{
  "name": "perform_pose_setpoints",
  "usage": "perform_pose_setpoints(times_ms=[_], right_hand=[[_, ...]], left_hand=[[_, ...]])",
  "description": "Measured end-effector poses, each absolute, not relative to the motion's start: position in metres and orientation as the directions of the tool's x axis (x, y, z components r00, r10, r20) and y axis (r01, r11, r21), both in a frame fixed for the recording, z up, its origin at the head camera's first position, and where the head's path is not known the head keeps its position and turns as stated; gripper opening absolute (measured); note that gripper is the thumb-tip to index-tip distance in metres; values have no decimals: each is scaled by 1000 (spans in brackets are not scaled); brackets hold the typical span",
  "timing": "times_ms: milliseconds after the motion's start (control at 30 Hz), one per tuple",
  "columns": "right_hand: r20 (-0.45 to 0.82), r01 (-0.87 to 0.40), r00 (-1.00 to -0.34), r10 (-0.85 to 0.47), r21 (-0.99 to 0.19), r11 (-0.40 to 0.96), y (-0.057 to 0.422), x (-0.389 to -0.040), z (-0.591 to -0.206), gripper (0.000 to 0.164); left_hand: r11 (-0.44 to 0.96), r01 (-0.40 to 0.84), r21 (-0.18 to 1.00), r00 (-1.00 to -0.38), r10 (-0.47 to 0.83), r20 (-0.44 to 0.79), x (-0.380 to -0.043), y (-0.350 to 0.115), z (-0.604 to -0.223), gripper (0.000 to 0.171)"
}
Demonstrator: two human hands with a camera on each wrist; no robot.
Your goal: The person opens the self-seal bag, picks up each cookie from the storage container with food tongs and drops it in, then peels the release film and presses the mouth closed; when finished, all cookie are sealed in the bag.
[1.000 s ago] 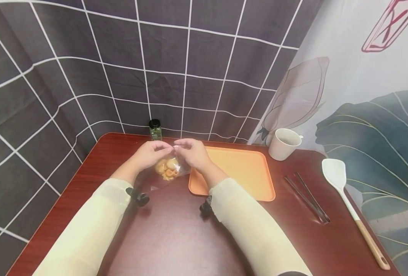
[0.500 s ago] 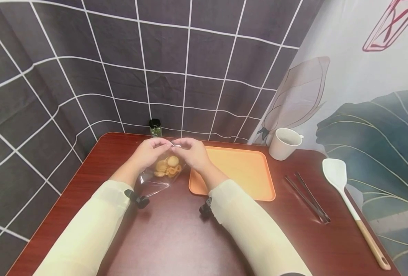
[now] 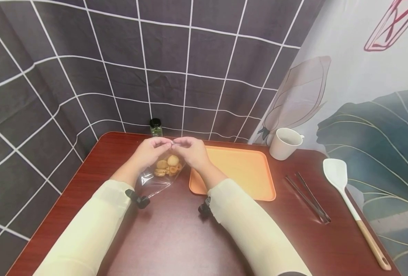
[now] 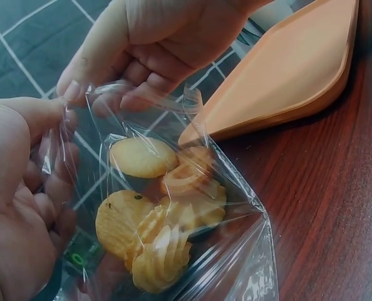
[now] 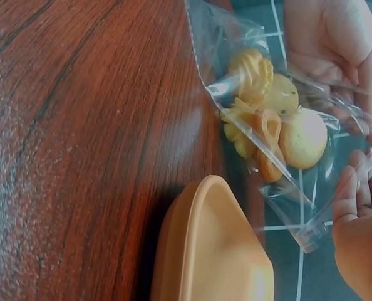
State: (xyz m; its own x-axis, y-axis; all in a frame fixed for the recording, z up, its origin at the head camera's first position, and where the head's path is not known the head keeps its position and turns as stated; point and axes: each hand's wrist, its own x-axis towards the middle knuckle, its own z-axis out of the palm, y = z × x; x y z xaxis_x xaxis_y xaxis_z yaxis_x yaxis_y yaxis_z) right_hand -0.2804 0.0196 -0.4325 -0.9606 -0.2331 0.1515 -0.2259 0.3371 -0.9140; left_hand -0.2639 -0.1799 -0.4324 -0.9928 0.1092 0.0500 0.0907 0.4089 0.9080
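A clear plastic bag [image 4: 236,251] with several cookies [image 4: 142,157] inside hangs between my two hands over the table. My left hand [image 3: 151,152] pinches the bag's top edge between thumb and fingers. Right beside it, my right hand [image 3: 192,153] pinches the same edge, the two thumbs nearly meeting. In the right wrist view the cookies [image 5: 304,139] show as round, swirled and twisted shapes. The bag's lower corner spreads out below my left hand in the head view.
An orange tray [image 3: 238,172] lies right of the bag, partly behind my right forearm. A green jar with a black lid [image 3: 156,127] stands behind my hands. To the right are a white mug [image 3: 284,145], metal tongs [image 3: 308,199] and a white spatula with a wooden handle [image 3: 348,203].
The bag and its cookies have shifted, and its lower part now spreads toward the left sleeve. My fingers have drawn slightly closer together at the bag's top edge.
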Motion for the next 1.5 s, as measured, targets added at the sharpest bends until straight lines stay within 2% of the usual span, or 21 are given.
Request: perform_pose_setpoints(times_ms=[467, 767, 1100, 1500], right_hand=[[165, -234, -965, -203, -890, 390, 19, -280, -434, 28], [194, -272, -957, -217, -862, 427, 18, -281, -435, 27], [247, -340, -937, -247, -805, 486, 17, -283, -437, 28], [235, -321, -944, -230, -806, 498, 15, -281, -432, 26]], left_hand=[[444, 82, 892, -995, 86, 49, -265, -179, -433, 38], [411, 43, 911, -997, 76, 13, -265, -180, -435, 41], [376, 9, 927, -998, 63, -16, -264, -179, -436, 36], [378, -7, 926, -999, 42, -25, -262, -178, -434, 35]])
